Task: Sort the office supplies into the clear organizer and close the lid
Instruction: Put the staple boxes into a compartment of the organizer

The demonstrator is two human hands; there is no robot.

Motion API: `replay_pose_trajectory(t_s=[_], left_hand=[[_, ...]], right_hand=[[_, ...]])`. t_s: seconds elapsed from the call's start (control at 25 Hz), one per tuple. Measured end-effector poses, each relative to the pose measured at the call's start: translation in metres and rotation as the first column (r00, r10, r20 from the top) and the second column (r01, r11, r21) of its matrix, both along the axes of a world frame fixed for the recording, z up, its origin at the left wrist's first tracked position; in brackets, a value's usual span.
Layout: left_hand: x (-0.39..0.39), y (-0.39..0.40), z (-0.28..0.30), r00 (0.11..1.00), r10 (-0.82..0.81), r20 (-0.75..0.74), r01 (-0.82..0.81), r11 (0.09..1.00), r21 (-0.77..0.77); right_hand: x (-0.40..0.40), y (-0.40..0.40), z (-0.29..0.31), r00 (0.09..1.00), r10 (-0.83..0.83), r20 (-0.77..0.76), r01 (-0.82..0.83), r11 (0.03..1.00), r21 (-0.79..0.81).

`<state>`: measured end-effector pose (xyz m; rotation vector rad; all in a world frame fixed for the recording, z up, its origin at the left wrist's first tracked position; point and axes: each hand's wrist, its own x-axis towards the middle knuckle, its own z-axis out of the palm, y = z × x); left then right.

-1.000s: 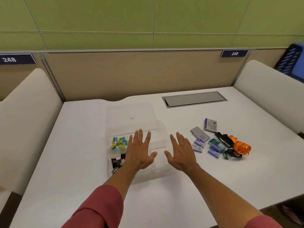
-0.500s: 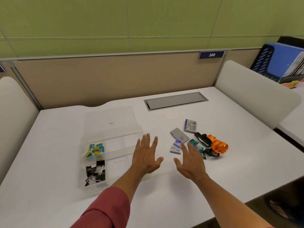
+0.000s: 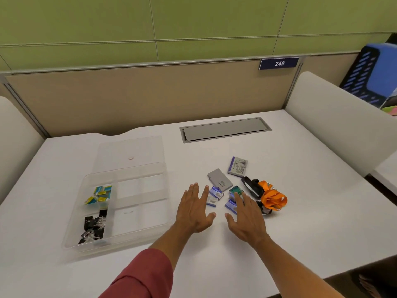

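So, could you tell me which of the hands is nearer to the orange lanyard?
Right. The right hand lies just left of the orange lanyard; the left hand is farther left, beside the clear organizer.

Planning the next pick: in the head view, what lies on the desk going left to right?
Clear organizer holding black binder clips → left hand → right hand → orange lanyard. The small boxes between and beyond the hands overlap them, so I leave them out.

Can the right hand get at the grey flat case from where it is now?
Probably yes: the right hand is open just short of the grey flat case, with only small staple boxes lying low between them.
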<state>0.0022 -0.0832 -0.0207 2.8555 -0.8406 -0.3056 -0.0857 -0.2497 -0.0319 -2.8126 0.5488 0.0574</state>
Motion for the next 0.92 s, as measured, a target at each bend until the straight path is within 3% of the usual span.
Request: replay_pose_trajectory(t_s=[0.28, 0.56, 0.72, 0.92], left_hand=[[-0.008, -0.035, -0.013, 0.980, 0.147, -0.133, -0.144, 0.989, 0.034], [-0.012, -0.041, -0.014, 0.960, 0.234, -0.154, -0.233, 0.972, 0.023], [-0.014, -0.040, -0.015, 0.950, 0.266, -0.161, -0.266, 0.964, 0.026], [-0.009, -0.045, -0.013, 0.962, 0.254, -0.099, -0.253, 0.967, 0.028]], right_hand=[[0.012, -0.032, -0.005, 0.994, 0.066, 0.088, -0.068, 0.998, 0.018], [0.030, -0.038, -0.004, 0.990, 0.132, 0.047, -0.126, 0.984, -0.123], [0.038, -0.043, -0.005, 0.986, 0.160, 0.052, -0.157, 0.986, -0.062], [0.033, -0.049, 0.005, 0.967, 0.126, 0.222, -0.159, 0.978, 0.134]])
